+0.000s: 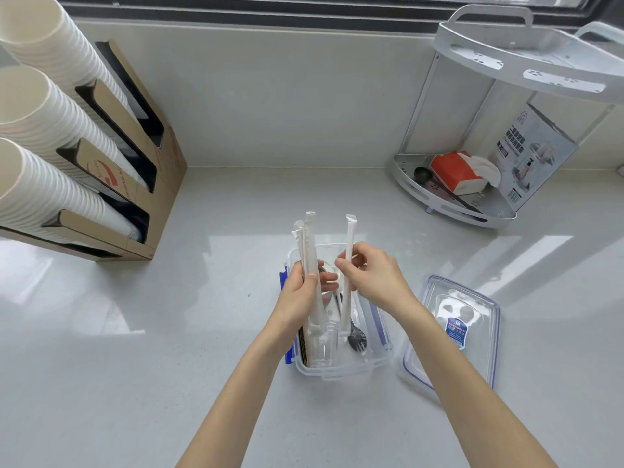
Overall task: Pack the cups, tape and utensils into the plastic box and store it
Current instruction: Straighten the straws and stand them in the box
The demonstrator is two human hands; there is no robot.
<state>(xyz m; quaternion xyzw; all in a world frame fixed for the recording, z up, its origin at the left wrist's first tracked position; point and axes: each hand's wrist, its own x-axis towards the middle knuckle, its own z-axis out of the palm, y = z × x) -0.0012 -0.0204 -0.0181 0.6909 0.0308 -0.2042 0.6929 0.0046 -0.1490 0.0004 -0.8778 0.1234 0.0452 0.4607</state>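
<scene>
A clear plastic box (341,369) with blue side clips stands open on the pale counter, just in front of me. Inside it I see clear cups (326,346) lying on their side and a black spoon (357,336). My left hand (299,298) grips a bundle of wrapped straws (310,244) upright over the box. My right hand (371,276) pinches a single wrapped straw (348,238), held upright beside the bundle with its lower end down inside the box. No tape roll is clearly visible.
The box lid (452,329) lies flat to the right of the box. A cardboard dispenser (135,184) with stacks of paper cups (40,106) stands at the left. A white corner shelf (472,201) with a tissue pack and a carton is at the back right.
</scene>
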